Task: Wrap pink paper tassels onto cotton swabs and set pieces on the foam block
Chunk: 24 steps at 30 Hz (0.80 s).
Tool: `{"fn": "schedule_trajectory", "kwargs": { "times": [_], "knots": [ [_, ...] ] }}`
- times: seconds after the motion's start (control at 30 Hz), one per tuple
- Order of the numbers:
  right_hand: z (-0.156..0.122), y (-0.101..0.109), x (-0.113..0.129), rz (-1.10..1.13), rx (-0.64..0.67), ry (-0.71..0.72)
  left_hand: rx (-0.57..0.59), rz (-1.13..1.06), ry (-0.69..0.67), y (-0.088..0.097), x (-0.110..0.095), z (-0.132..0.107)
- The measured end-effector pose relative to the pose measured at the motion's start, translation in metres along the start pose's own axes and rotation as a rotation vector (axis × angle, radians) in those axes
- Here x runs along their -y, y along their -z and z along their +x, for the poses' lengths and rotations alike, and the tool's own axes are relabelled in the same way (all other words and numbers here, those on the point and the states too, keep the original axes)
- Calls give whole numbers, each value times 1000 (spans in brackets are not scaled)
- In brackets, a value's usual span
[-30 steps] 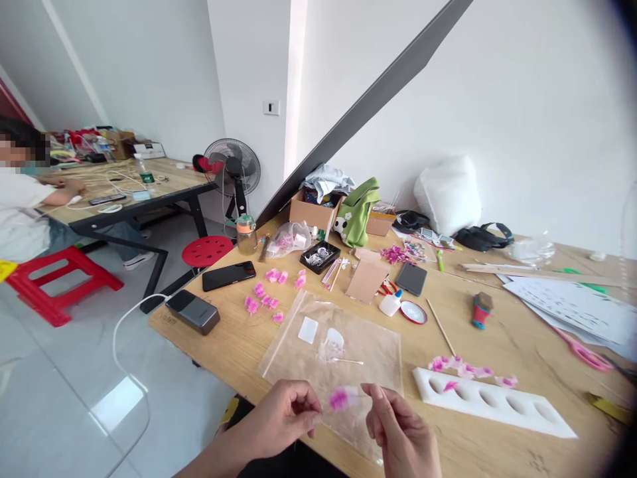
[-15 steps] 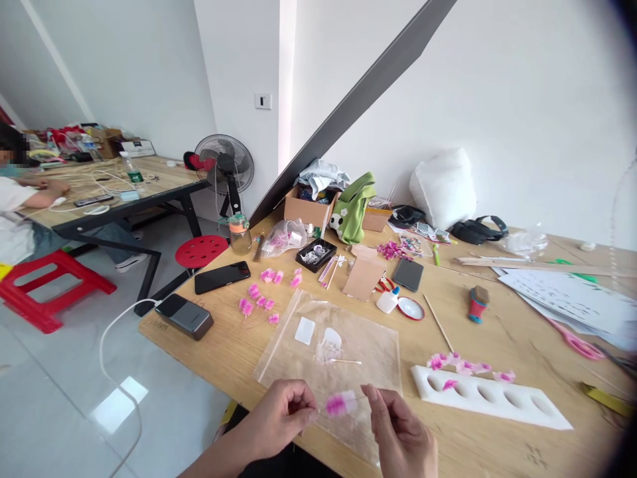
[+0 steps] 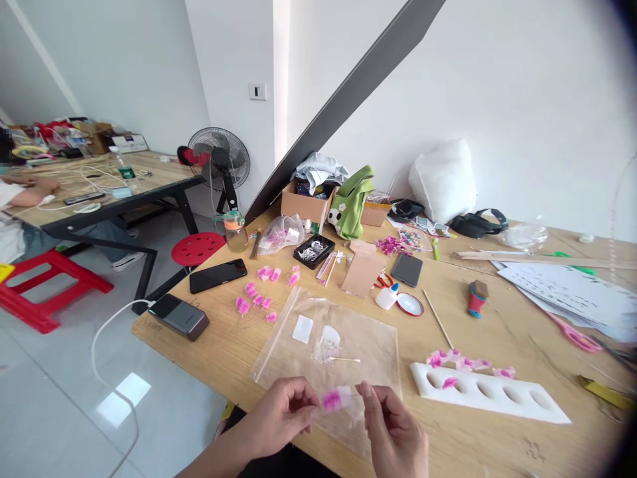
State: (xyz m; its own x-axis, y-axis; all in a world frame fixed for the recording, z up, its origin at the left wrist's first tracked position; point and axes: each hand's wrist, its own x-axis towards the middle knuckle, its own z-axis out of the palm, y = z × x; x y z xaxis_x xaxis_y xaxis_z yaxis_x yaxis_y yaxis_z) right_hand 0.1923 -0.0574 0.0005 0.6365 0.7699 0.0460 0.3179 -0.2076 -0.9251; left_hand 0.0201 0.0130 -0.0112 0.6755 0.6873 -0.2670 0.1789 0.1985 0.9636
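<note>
pink-and-white tuft [image 3: 333,399] is pinched at one end by the right hand [image 3: 395,428]; near the other, whether anything is gripped by the curled left hand [image 3: 284,413] cannot be told. beneath, a clear bag [image 3: 371,340] is spread.

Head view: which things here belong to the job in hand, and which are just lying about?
Likely part of the job:
held pink tuft, by the right hand's fingertips
loose pink tufts
clear bag under the swab
glue bottle

Probably just lying about:
black phone
power bank
green bag
fan
</note>
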Motion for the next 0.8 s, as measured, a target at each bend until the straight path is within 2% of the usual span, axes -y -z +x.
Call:
{"fn": "schedule_trajectory", "kwargs": {
  "times": [0.13,0.3,0.6,0.8],
  "knots": [
    [-1,-1,-3,45,18,-17,-18,-12,-9,-2,-2,4],
    [-3,1,-6,39,28,-50,-26,5,-26,-4,7,4],
    [-13,4,-4,-78,-4,-38,-82,41,-57,-6,-3,-5],
    [-21,9,-6,-105,-1,-30,-85,4,-56,-10,-1,-15]
  ]
}}
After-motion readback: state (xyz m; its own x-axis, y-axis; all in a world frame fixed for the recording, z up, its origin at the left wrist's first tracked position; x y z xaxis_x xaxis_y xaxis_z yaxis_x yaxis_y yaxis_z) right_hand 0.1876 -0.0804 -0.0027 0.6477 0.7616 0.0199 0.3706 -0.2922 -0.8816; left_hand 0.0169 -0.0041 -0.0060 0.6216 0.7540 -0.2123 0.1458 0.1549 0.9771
